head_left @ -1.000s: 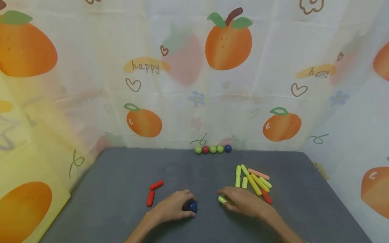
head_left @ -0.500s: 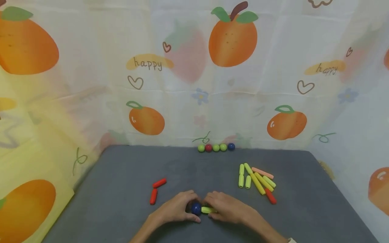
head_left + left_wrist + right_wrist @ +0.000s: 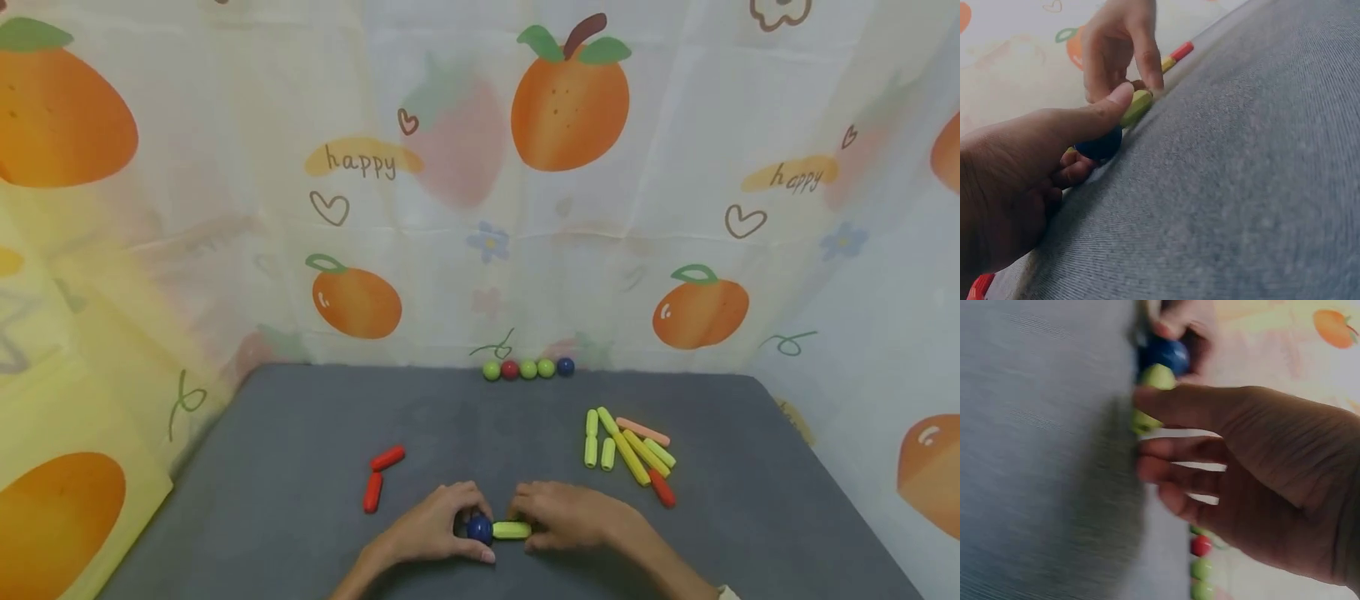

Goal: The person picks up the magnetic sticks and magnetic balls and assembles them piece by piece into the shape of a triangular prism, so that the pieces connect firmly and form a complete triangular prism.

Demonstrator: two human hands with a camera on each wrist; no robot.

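My left hand [image 3: 438, 525] curves its fingers and thumb around a glossy dark blue ball [image 3: 480, 528] on the grey cloth. Lined up with the ball, a short yellow-green faceted stick [image 3: 512, 531] meets its right side. At the stick's other end is my right hand [image 3: 573, 518], thumb on the near side and fingers on the far side. A gap shows between those fingertips and the stick in the right wrist view, where the thumb [image 3: 1179, 407] overlaps the stick. In the left wrist view the left thumb [image 3: 1107, 112] lies across the top of the blue ball [image 3: 1100, 145].
Two red sticks [image 3: 372, 492] lie to the left. A loose group of yellow-green, yellow, pink and red sticks [image 3: 632, 454] lies at the right. Several green, red and blue balls [image 3: 528, 369] stand in a row at the back edge, before a fruit-print curtain [image 3: 450, 250].
My right hand has brought the yellow-green stick leftward from beside the right-hand group to the blue ball, then loosened its fingers around it. The left hand keeps its hold on the ball.
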